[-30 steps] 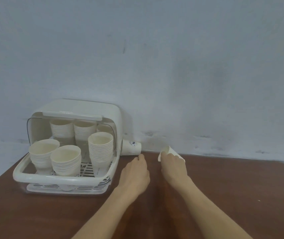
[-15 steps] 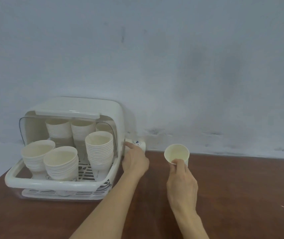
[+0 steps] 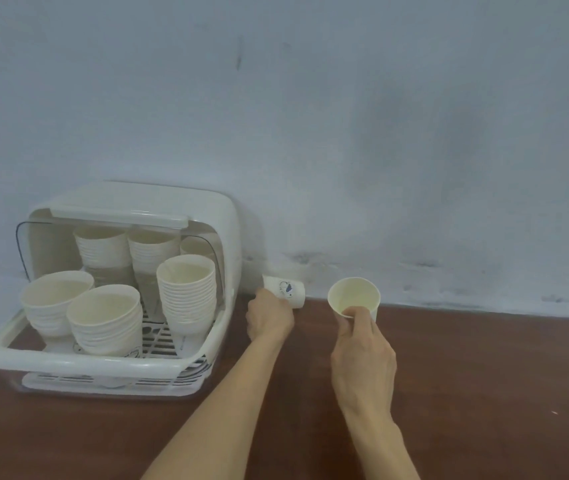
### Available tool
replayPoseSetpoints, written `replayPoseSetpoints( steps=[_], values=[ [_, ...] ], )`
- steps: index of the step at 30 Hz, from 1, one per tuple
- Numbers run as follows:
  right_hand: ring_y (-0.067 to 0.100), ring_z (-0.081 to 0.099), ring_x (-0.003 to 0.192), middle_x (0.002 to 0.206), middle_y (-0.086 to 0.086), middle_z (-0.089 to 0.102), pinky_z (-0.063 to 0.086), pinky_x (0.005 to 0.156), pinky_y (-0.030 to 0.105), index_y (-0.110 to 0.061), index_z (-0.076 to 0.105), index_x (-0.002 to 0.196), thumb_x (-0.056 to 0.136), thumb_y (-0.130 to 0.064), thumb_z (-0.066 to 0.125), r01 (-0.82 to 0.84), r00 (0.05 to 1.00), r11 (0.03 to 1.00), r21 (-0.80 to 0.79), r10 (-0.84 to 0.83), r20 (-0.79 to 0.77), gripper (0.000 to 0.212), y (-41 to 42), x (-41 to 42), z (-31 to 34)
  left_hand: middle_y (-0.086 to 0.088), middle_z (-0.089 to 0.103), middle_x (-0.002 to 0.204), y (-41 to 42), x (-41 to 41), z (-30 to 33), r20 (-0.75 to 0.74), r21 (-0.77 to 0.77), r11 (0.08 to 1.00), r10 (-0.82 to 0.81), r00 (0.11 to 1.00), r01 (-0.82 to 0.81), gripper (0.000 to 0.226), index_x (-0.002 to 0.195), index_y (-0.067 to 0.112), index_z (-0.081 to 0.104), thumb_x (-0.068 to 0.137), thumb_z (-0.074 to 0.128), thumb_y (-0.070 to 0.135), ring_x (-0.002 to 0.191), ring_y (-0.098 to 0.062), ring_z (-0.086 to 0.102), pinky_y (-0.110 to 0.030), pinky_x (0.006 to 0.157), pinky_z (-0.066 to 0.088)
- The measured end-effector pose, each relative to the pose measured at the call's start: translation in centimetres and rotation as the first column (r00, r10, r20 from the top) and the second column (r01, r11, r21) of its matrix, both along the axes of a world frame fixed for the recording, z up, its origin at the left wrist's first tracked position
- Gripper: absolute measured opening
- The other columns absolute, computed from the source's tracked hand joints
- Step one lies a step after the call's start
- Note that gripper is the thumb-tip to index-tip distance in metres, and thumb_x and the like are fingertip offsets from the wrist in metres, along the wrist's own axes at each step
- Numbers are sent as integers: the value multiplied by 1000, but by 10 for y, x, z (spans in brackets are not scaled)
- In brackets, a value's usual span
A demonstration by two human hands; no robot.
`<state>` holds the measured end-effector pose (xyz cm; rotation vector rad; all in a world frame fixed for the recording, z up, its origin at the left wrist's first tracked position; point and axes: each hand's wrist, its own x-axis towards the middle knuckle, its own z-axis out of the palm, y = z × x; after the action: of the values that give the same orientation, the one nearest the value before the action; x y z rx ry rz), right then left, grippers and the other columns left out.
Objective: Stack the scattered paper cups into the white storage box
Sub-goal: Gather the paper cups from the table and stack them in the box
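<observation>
Nearly done: white storage box [image 3: 207,216] on the table [image 3: 484,393] already holds several cup stacks [image 3: 186,296], right hand [image 3: 362,355] grasps an upright paper cup [image 3: 354,297], left hand [image 3: 269,318] grasps the printed cup [image 3: 285,291] lying beside the box, both unstacked.

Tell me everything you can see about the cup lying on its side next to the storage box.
The sideways paper cup is white with a small blue printed mark on its wall. It lies by the wall, right of the white storage box, base pointing right. The left hand grips its mouth end, hiding the rim. It looks like thin paper, undented.
</observation>
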<state>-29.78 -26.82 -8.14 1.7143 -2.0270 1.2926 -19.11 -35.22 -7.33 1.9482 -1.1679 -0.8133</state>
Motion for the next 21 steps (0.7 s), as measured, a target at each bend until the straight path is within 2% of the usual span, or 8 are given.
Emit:
replayPoseSetpoints(
  steps=[2, 5, 8, 13, 19, 21],
  values=[
    [36, 60, 78, 88, 8, 65, 28, 59, 32, -10, 59, 102, 97, -18, 52, -7, 1000, 998, 56, 6, 19, 13, 0, -2, 0, -18, 59, 123, 1, -3, -1, 5, -2, 1000, -8, 1000, 8, 30, 119, 5, 57, 94, 50, 19, 111, -37, 58, -40, 89, 50],
    [35, 58, 86, 97, 6, 63, 27, 63, 34, -13, 56, 108, 101, -26, 43, 4, 1000, 991, 135, -7, 21, 20, 1, -7, 2, -18, 57, 125, 5, -7, 1, 44, -31, 999, -11, 999, 13, 30, 122, 7, 57, 96, 46, 17, 116, -37, 53, -40, 90, 45],
    [36, 57, 90, 103, 7, 63, 28, 64, 35, -13, 53, 111, 102, -27, 38, 5, 999, 981, 194, -13, 37, 23, 4, -9, 5, -16, 56, 123, 16, -9, 10, 174, -91, 992, -68, 982, 85, 29, 121, 8, 56, 97, 43, 19, 116, -36, 52, -41, 91, 44],
    [37, 58, 91, 105, 10, 64, 31, 63, 36, -12, 51, 114, 101, -24, 36, 10, 1000, 959, 282, -8, -8, 24, 11, -1, 10, -15, 60, 116, 46, -2, 27, 434, -166, 963, -124, 892, 215, 25, 114, 8, 57, 97, 42, 19, 109, -35, 56, -40, 85, 45],
    [38, 60, 90, 101, 11, 66, 44, 68, 39, -12, 51, 111, 101, -23, 35, -9, 1000, 957, 289, 12, -7, 22, 22, 8, 20, -14, 63, 113, 77, 18, 52, 584, -208, 927, -137, 800, 311, 23, 114, 10, 56, 98, 42, 18, 103, -34, 59, -39, 79, 45],
    [38, 59, 92, 101, 12, 66, 43, 69, 39, -13, 52, 111, 101, -23, 36, -12, 1000, 954, 301, 8, 16, 22, 28, 12, 22, -13, 65, 109, 84, 29, 60, 594, -246, 911, -129, 794, 332, 21, 113, 11, 56, 98, 42, 18, 100, -33, 61, -38, 75, 45]
  ],
)
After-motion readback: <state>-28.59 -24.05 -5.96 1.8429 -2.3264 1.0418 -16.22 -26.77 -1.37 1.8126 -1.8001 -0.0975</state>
